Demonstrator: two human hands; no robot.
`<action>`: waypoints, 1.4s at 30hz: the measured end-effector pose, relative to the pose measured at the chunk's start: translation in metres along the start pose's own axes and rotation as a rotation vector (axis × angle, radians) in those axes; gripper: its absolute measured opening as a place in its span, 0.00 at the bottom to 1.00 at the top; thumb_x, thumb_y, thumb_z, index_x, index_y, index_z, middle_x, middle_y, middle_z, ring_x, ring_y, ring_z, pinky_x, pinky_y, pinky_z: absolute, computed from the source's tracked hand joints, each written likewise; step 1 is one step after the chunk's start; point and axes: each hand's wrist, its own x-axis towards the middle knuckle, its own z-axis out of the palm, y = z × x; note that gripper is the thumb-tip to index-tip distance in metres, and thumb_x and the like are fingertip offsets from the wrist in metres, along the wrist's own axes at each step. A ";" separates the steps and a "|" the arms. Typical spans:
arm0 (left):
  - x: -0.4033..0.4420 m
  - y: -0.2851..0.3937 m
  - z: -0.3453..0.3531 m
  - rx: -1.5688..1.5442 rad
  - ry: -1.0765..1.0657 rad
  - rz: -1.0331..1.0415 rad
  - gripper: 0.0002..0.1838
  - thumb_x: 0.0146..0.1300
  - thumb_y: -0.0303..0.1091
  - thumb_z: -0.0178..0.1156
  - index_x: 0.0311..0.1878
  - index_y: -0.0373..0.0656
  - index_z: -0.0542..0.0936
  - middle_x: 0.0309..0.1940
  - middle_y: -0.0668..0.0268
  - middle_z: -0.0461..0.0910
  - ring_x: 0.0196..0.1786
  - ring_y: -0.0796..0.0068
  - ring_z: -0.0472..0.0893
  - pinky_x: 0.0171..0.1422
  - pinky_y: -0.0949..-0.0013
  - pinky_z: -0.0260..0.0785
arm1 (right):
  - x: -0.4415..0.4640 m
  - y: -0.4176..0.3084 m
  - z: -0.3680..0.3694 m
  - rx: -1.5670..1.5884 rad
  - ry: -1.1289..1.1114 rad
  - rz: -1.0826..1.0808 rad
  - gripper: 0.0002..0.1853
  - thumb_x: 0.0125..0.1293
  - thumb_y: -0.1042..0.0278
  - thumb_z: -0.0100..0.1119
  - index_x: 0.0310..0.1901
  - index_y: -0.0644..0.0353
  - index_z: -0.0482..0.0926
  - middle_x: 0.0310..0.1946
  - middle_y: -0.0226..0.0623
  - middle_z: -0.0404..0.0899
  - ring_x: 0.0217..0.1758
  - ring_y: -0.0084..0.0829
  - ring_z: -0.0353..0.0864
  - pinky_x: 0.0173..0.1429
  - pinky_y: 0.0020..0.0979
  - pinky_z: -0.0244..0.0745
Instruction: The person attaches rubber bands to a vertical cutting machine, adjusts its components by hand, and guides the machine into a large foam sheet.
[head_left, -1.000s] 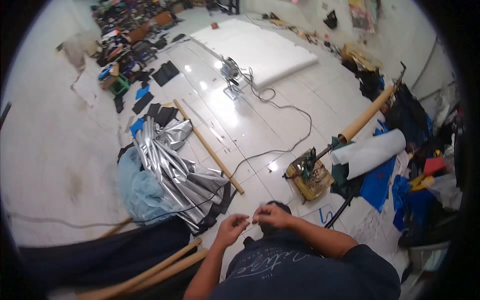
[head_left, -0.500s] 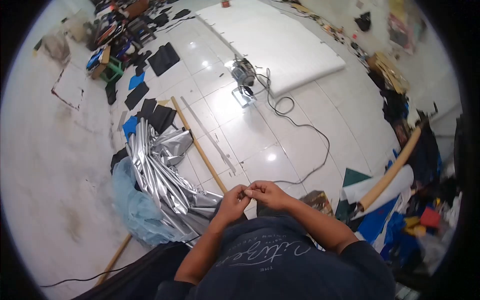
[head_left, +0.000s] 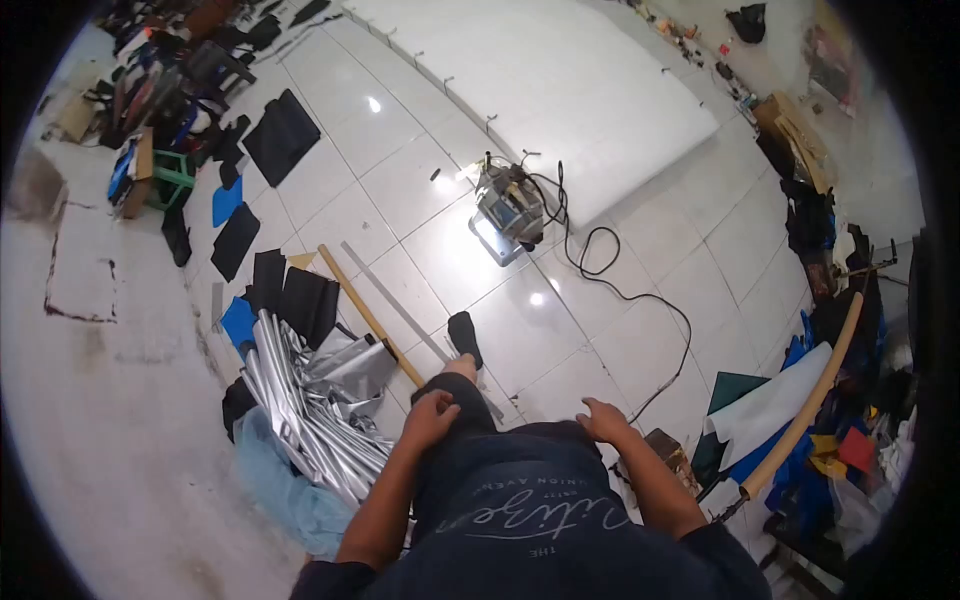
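Observation:
My left hand hangs low beside my left thigh, above the dark shorts. Its fingers are loosely bent and apart, and I make out nothing in them. My right hand is out at the right of my body, fingers loosely apart, also without a visible object. A foot in a black sock or shoe is stepping forward on the tiles. Ahead on the floor stands a grey machine with a motor on a light base plate.
Silver sheeting and translucent blue plastic lie left, near a wooden pole. A black cable curls across the floor. A large white slab lies beyond the machine. A cardboard tube and scraps crowd the right.
My hands, previously together with fingers pinched at a small thing, have separated to left and right. A foot has come into view, and the machine appears closer.

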 end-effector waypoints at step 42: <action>0.355 -0.028 -0.285 -0.141 -1.995 0.772 0.21 0.58 0.34 0.56 0.53 0.32 0.77 0.52 0.46 0.78 0.53 0.46 0.79 0.57 0.57 0.73 | 0.260 -0.274 0.077 1.756 -0.232 0.279 0.10 0.65 0.59 0.62 0.38 0.58 0.80 0.35 0.28 0.80 0.33 0.23 0.77 0.37 0.24 0.73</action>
